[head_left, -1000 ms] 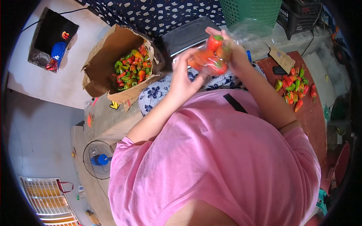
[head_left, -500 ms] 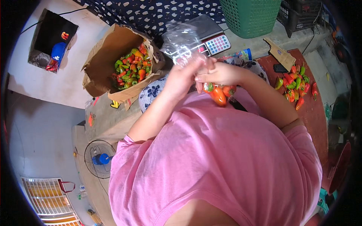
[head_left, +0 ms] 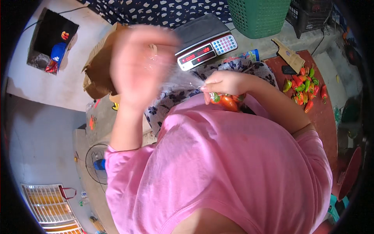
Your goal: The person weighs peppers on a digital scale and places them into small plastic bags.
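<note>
Two grips in play: left grip (head_left: 142, 66) and right grip (head_left: 228, 82), up over the lap and well apart, a clear, thin plastic bag (head_left: 181, 80) drawn out between them.
Right grip: clenched, no doubt about it, fingers and thumb closed on the bag's gathered neck.
Left grip: high on the left, one big blur; film stretches toward it, but whether those fingers pinch it, cannot tell.
Below the right grip: here's the cargo, glossy orange, red and green peppers (head_left: 229, 103) inside the bag, bunched just beneath the closed fingers and in front of the pink cotton shirt (head_left: 222, 156).
Lap: whitish cloth with dark blue flowers (head_left: 249, 70), right under the stretched film.
Past the lap: an electronic scale with a black platform, lit red display and keypad (head_left: 202, 31), and nothing sits on that platform!
Behind the left grip: a torn, brown cardboard box (head_left: 97, 64), its inside mostly hidden by the blur.
Off to the right: a flat, red-brown desk (head_left: 323, 132) carrying a loose heap of red, green and orange peppers (head_left: 307, 87), a ragged cardboard piece (head_left: 290, 57) lying near them.
Far edge: a tall, green, perforated plastic basket (head_left: 259, 19) beside a black plastic crate (head_left: 309, 17).
</note>
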A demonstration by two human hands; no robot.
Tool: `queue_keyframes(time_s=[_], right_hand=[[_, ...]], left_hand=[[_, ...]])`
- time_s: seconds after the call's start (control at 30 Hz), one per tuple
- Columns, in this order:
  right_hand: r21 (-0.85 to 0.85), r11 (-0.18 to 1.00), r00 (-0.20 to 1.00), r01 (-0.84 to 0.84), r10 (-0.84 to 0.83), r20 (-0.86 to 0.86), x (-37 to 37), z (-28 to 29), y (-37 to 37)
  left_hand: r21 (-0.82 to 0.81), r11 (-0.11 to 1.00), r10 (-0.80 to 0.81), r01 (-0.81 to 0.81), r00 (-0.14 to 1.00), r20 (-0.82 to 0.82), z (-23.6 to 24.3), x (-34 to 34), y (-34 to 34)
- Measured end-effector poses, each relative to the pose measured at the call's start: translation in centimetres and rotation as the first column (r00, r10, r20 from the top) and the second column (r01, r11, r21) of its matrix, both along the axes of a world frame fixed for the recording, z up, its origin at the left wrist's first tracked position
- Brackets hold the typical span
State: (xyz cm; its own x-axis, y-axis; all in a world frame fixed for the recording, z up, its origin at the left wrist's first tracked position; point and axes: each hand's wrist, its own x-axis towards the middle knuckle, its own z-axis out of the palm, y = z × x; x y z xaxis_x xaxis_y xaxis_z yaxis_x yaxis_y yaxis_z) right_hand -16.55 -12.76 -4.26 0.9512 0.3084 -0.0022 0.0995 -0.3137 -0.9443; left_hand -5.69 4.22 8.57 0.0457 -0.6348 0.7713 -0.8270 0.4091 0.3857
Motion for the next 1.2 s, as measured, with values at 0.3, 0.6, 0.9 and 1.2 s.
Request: queue_keyframes(time_s=[0.3,0.6,0.9,1.2], right_hand=[[0.011,0.989,0.986,-0.149,0.149,-0.080,0.6,0.1,0.2],[0.056,0.986,0.939,-0.158,0.168,-0.301,2.0,1.1,1.5],[0.349,0.873,0.925,0.340,-0.378,0.044,1.7,-3.3,-0.4],[0.250,0.732,0.429,0.634,-0.602,0.674,4.8,3.1,1.5]], left_hand=[[0.755,0.544,-0.187,-0.366,0.825,0.534,-5.3,-0.7,1.0],[0.655,0.754,-0.420,-0.053,0.728,0.542,-1.5,3.2,-0.2],[0.674,0.651,0.086,-0.350,0.916,0.392,-12.6,2.4,1.1],[-0.288,0.764,-0.087,0.577,-0.351,-0.932,-5.6,-2.2,0.5]])
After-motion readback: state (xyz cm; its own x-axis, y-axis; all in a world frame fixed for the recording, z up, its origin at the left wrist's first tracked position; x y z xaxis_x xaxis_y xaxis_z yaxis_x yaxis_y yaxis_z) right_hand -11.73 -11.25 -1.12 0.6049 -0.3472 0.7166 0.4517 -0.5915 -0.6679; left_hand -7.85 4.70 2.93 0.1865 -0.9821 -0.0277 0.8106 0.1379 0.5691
